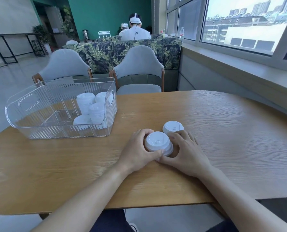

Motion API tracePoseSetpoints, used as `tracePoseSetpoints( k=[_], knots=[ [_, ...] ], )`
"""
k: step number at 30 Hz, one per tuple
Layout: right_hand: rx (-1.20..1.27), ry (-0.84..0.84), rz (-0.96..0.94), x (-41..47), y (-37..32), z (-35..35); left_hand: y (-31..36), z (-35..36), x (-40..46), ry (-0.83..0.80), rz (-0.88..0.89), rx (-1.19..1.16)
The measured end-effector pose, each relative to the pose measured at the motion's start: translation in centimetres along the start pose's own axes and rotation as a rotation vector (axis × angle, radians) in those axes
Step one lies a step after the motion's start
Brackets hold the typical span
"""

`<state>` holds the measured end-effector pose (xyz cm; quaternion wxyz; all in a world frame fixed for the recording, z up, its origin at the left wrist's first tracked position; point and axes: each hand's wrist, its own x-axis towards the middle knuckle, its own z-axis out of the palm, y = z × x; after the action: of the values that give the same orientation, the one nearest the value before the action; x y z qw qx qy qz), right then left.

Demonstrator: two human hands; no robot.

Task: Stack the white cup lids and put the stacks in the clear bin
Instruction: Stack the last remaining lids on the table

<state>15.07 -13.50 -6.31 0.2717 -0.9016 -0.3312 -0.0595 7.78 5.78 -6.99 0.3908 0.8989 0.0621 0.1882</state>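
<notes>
Together, both hands' fingers (162, 152) curl round a short lid stack (158, 142), hiding its base.

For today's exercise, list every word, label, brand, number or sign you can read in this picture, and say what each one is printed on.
No text can be read anywhere in this view.
Water bottle on the window sill: it has a label, too small and blurred to read.
White lid stack held between the left hand and right hand: only moulded marks, no letters legible.
Single lid behind it: the same.
Clear bin: no label visible.
</notes>
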Motion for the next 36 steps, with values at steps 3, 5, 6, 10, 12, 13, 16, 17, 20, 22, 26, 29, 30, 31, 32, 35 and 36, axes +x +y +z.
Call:
tracePoseSetpoints(
  k=[3,5,6,10,12,13,16,17,20,22,26,29,30,31,32,35,36],
  knots=[
    [0.029,-0.006,-0.013,-0.6,0.3,-0.2,0.1,0.0,0.0,-0.015,0.003,0.01],
    [0.033,-0.015,-0.03,-0.9,0.5,-0.2,0.2,0.1,0.0,-0.022,0.009,0.02],
    [0.028,-0.012,-0.036,-1.0,0.5,-0.2,0.2,0.1,-0.1,-0.023,0.01,0.024],
    [0.051,0.003,-0.021,-1.0,0.6,-0.1,0.4,0.3,-0.1,-0.022,0.01,0.054],
    [0.078,0.001,-0.026,-1.0,0.6,-0.1,0.5,0.4,-0.1,-0.014,0.022,0.089],
    [0.097,-0.001,-0.027,-1.0,0.6,-0.1,0.5,0.4,-0.1,-0.011,0.023,0.096],
    [0.119,0.014,-0.014,-0.8,0.8,0.2,0.4,0.5,-0.1,-0.016,0.024,0.119],
    [0.104,0.024,-0.013,-0.8,0.9,0.4,0.4,0.5,-0.1,-0.019,0.025,0.128],
    [0.045,0.031,-0.019,-0.8,1.1,0.9,0.5,0.5,0.0,-0.026,0.028,0.145],
    [0.022,0.038,-0.026,-0.8,1.1,1.0,0.5,0.5,0.0,-0.031,0.027,0.151],
    [-0.008,0.077,-0.063,-0.8,0.8,0.9,0.6,0.5,0.0,-0.036,0.031,0.179],
    [-0.018,0.093,-0.066,-0.9,0.7,0.9,0.7,0.4,-0.1,-0.044,0.037,0.196],
    [-0.025,0.089,-0.064,-0.9,0.6,0.9,0.8,0.4,-0.1,-0.048,0.035,0.197],
    [-0.032,0.085,-0.063,-0.9,0.6,0.9,0.8,0.3,-0.1,-0.049,0.034,0.195],
    [-0.038,0.082,-0.062,-0.9,0.6,0.9,0.8,0.3,-0.1,-0.048,0.034,0.192],
    [-0.032,0.081,-0.057,-0.8,0.7,1.0,0.9,0.3,-0.1,-0.045,0.037,0.197],
    [-0.024,0.084,-0.055,-0.8,0.9,1.0,0.9,0.4,-0.2,-0.042,0.039,0.204]
  ],
)
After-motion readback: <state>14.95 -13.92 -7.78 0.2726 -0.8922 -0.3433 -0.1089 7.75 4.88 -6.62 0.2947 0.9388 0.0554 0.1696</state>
